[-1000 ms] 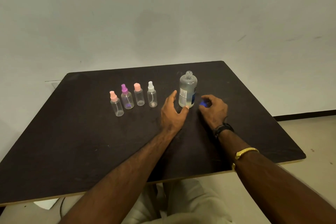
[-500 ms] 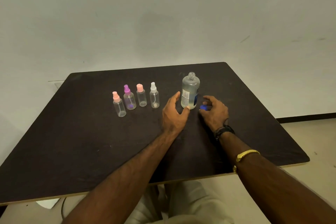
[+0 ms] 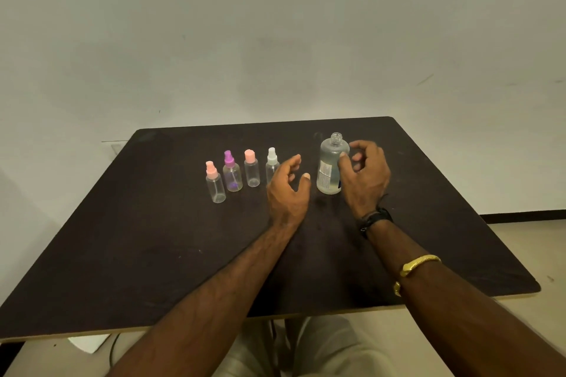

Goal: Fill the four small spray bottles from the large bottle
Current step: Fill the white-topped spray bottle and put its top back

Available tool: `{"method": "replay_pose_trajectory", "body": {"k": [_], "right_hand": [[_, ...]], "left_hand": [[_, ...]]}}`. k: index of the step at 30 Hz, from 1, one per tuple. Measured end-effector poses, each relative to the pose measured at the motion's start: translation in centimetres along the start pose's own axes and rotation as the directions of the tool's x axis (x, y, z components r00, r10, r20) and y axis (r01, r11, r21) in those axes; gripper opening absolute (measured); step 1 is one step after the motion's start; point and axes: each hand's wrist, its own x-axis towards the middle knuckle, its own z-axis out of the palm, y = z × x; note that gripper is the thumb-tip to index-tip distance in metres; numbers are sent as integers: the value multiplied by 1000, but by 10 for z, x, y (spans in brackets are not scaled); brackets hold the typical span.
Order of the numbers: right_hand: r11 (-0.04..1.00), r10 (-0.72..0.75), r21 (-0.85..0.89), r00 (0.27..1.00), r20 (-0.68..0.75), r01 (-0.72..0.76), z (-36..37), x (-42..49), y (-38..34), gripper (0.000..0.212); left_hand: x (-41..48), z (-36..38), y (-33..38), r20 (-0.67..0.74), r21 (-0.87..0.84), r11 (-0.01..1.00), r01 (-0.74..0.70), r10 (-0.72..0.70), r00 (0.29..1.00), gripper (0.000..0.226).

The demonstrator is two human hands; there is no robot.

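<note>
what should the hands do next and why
Probably the left hand picks up the white-topped spray bottle beside it to take its top off: all four small bottles are capped, while the large bottle already stands open by the right hand.

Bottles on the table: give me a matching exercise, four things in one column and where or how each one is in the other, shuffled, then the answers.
Things
1 large bottle
2 purple-cap bottle
3 white-cap bottle
4 gold bangle

Place or state
A partly hidden by the left hand
B on the right forearm
C uncapped, standing upright
D second from the left in the row

Pairs: 1-C, 2-D, 3-A, 4-B
</note>
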Motion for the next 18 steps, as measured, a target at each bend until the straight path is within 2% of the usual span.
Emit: {"method": "replay_pose_trajectory", "body": {"k": [2,9,15,18], "right_hand": [[998,-41,43,999,5,41,6,-1,-10,21],[972,-230,83,958,171,219,33,-11,-32,28],[979,-204,88,918,341,184,64,-21,-35,34],[986,-158,26,864,479,166,75,-24,-34,44]], "left_hand": [[3,-5,1,-13,-17,1000,-5,5,1000,43],[10,-24,-3,-57,14,1000,4,-4,998,42],[13,-42,-9,-137,52,999,1,6,991,45],[14,-47,-11,-131,63,998,11,-3,991,51]]}}
